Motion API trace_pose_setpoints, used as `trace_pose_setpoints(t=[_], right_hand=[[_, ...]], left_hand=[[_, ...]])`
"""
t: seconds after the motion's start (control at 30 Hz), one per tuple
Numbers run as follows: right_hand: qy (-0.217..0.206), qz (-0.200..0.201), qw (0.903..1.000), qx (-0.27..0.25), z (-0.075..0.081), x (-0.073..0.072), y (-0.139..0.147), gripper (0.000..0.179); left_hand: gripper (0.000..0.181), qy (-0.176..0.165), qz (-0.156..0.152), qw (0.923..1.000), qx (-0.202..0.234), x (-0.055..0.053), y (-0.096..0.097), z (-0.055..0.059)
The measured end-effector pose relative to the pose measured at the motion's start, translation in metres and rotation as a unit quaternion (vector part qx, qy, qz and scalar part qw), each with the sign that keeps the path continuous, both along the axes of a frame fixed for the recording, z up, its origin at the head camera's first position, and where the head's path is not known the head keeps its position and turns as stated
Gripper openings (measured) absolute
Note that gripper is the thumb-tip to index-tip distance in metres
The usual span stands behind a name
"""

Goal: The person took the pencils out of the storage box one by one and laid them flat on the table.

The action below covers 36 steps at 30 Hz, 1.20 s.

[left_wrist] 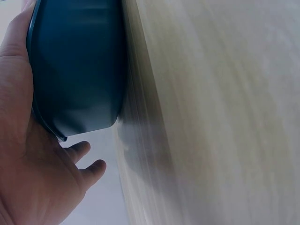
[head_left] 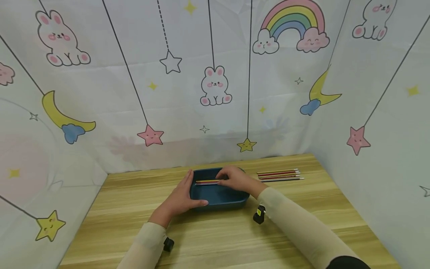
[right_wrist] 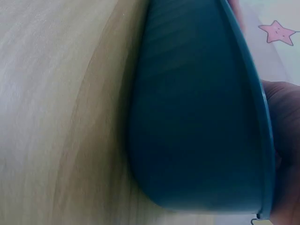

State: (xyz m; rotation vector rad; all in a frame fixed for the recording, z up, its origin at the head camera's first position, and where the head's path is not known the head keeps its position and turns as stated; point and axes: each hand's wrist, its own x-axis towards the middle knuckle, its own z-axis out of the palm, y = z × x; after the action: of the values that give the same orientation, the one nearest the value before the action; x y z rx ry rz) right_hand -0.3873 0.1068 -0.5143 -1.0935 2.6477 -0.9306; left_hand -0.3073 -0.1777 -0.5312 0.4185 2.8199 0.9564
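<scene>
A dark blue rectangular tray (head_left: 218, 205) with rounded corners sits on the wooden table. My left hand (head_left: 179, 198) grips its left end, the thumb over the front rim and the fingers along the outer side. Inside, near the back wall, a few slim pencils (head_left: 205, 182) lie side by side, pointing left. My right hand (head_left: 236, 180) reaches over the tray's right part and pinches their right ends, which its fingers hide. From the right wrist, the tray's outer wall (right_wrist: 197, 122) covers most of the view, with the right hand (right_wrist: 286, 140) partly showing behind the rim.
Right of the tray, several pencils (head_left: 279, 175) in yellow, red and dark colours lie in a row with white ends to the right. The wooden table (head_left: 215, 239) meets a white cloth backdrop (head_left: 188, 108) with cartoon prints at its back and sides.
</scene>
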Motion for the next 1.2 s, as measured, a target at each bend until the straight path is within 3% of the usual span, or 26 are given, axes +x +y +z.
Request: trace_pose_setpoints(t=[0.43,0.67,0.93,1.2], right_hand=[[-0.007,-0.016,0.9995,0.025,-0.011,-0.002,-0.014,0.019],[0.015,-0.016,0.9986,0.049,-0.017,-0.001,-0.019,0.02],[0.042,-0.012,0.9968,0.067,-0.016,0.002,-0.02,0.02],[0.035,-0.002,0.9972,0.066,-0.014,0.005,-0.022,0.02]], left_hand=[[0.137,0.001,0.0,1.0,-0.001,-0.002,-0.001,0.0],[0.14,0.002,-0.004,1.0,-0.001,-0.001,-0.001,-0.001],[0.14,0.001,-0.004,1.0,-0.003,-0.001,-0.001,0.0],[0.138,0.002,-0.003,1.0,-0.004,0.0,-0.001,-0.001]])
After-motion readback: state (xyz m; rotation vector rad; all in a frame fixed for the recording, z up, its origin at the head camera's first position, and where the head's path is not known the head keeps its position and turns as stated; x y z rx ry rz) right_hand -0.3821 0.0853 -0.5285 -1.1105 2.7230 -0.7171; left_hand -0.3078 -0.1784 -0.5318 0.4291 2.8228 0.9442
